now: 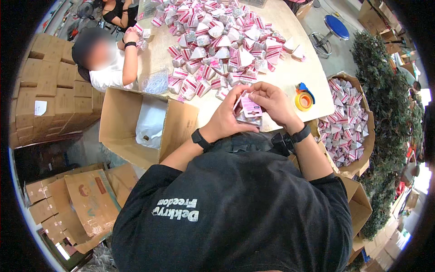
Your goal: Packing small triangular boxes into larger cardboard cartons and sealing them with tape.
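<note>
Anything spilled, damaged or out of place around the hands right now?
Nothing stands out. Both hands, left hand and right hand, hold one small pink-and-white packet over the table. The loose pile of packets stays on the tabletop; the tape roll lies flat.

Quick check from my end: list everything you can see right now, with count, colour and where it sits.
small packet: one, pink and white card top, held in both hands at the near table edge
packet pile: many, pink, red and white, spread over the middle of the table
table: one, pale, ahead
tape dispenser: one, yellow roll on blue holder, table's right edge
open box: one, brown, white liner inside, left of the table
filled box: one, brown, full of the same packets, at right
stacked cartons: many, brown, far left
flattened cartons: several, brown, lower left floor
stool: one, blue seat, upper right
co-worker: one, white top, seated at table's left
left hand: black wristband, gripping packet
right hand: black wristband, pinching packet's top
</note>
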{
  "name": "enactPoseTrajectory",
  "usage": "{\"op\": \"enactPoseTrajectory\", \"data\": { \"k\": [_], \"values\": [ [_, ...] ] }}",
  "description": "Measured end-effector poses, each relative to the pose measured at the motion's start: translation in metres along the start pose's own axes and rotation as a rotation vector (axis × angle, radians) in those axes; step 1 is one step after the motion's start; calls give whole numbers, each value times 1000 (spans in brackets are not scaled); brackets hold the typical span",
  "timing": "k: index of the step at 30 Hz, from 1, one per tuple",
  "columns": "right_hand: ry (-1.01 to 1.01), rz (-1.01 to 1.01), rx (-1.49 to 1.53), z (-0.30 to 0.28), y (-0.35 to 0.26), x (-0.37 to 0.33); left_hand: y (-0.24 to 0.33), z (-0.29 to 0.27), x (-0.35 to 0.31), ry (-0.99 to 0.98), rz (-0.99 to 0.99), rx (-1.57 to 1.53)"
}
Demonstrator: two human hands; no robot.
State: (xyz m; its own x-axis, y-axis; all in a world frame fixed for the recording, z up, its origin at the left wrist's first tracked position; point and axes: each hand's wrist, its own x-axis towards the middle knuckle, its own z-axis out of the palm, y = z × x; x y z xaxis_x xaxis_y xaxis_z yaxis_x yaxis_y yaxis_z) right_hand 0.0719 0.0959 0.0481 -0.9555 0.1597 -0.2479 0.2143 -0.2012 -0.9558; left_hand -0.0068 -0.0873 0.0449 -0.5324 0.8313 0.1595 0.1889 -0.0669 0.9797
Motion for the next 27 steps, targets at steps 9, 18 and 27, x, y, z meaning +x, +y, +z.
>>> {"op": "enactPoseTrajectory", "data": {
  "k": [9,18,27],
  "values": [
    [-183,118,-149,-4,-4,-2,-9,-5,-6,135,159,369],
    [74,-181,-320,18,8,-8,-8,-15,-2,253,-341,-216],
    [49,-100,-109,37,-8,-5,-9,-10,5,104,-216,-523]
  ]
}}
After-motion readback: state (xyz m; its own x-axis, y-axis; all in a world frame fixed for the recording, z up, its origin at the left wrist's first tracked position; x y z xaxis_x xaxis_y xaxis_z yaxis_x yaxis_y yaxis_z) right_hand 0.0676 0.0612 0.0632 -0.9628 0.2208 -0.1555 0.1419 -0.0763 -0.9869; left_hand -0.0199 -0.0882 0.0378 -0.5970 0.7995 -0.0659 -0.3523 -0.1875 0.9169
